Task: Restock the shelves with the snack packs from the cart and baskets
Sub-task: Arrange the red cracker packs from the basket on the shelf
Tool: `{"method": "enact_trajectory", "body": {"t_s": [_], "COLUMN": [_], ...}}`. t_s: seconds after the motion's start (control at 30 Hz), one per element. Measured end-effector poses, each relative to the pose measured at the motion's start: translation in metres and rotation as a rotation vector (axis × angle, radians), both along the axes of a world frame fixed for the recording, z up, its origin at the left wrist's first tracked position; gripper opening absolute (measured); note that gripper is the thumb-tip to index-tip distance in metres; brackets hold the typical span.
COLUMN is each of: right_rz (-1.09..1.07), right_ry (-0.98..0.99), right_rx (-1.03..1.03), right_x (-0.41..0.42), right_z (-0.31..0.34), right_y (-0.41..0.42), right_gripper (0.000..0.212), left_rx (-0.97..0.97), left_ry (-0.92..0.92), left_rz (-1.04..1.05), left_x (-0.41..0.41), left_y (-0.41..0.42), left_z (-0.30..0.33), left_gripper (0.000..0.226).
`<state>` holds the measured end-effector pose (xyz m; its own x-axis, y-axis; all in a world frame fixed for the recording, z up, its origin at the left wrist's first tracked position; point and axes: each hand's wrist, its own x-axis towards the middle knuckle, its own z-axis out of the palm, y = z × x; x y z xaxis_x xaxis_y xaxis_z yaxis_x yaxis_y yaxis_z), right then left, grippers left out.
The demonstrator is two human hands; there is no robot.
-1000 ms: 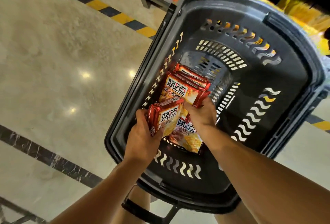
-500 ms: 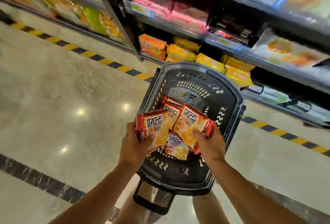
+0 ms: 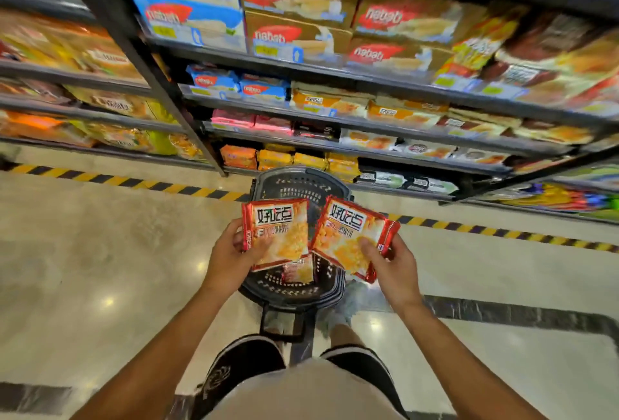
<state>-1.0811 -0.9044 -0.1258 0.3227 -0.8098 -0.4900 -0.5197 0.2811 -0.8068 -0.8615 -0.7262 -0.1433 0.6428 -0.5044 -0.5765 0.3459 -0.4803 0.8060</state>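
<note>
- Now lifted clear of the black basket point(image 3: 268, 181): two red cracker packs, where a second ago both sat low inside its walls.
- Left pack point(image 3: 276, 232) pinched at its left edge by the left hand point(image 3: 231, 253), thumb on the front face.
- Right pack point(image 3: 355, 235) gripped at its lower right corner by the right hand point(image 3: 390, 262), tilted, just beside the left pack.
- One more red pack point(image 3: 298, 270) left lying in the basket, below the held pair.
- Beyond the basket: stocked shelves point(image 3: 335, 118), now filling the upper view, whereas earlier mostly basket and floor.
- Judged meaning: pick-up done, placing next; matching shelf slot not identifiable from the blur.
- Yellow-black floor tape point(image 3: 134, 181) running past the basket.
</note>
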Motion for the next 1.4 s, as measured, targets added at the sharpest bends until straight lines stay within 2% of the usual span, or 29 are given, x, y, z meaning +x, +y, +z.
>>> {"method": "enact_trajectory", "body": {"t_s": [0.37, 0.47, 0.67, 0.93, 1.13, 1.27, 1.4], "right_rz": [-0.057, -0.070, -0.143, -0.165, -0.135, -0.105, -0.083], "right_ry": [-0.169, -0.234, -0.375, -0.433, -0.476, -0.503, -0.493], "right_rx": [-0.122, -0.168, -0.264, -0.388, -0.459, -0.478, -0.514], "right_x": [-0.100, -0.145, -0.254, -0.353, -0.361, -0.343, -0.318], "right_z": [0.101, 0.125, 0.179, 0.238, 0.274, 0.289, 0.296], "right_y": [-0.040, -0.066, -0.127, -0.194, -0.233, -0.256, -0.280], "right_gripper": [0.031, 0.027, 0.022, 0.021, 0.025, 0.024, 0.023], "left_rx": [-0.167, -0.228, -0.326, -0.457, -0.506, -0.535, -0.553], "left_ry": [-0.069, -0.121, -0.229, -0.325, -0.428, -0.452, -0.487], "left_rz": [-0.180, -0.261, -0.283, -0.297, -0.288, -0.248, -0.243], "left_x": [-0.054, -0.090, -0.188, -0.277, -0.287, -0.268, -0.245], "left_y": [-0.037, -0.067, -0.140, -0.219, -0.250, -0.265, -0.288], "left_z": [0.119, 0.147, 0.192, 0.249, 0.288, 0.306, 0.317], "left_gripper": [0.048, 0.048, 0.048, 0.049, 0.045, 0.060, 0.051]}}
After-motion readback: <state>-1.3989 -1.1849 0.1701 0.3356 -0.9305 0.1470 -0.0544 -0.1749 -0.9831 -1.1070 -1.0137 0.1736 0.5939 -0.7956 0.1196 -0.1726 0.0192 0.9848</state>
